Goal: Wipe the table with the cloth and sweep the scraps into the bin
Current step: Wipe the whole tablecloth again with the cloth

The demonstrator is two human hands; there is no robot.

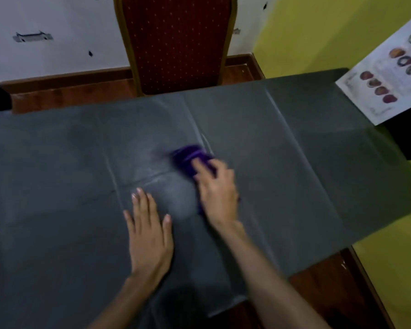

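Mid-wipe, I judge. My right hand (217, 193) presses the purple cloth (188, 160) at the centre of the table (294, 162), fingers curled onto it. Left hand (148, 233) flat, holding nothing, bracing the cover. I see no scraps or bin; sweeping left.

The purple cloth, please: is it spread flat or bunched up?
Bunched: the purple cloth sits as a blurred wad under the right hand.
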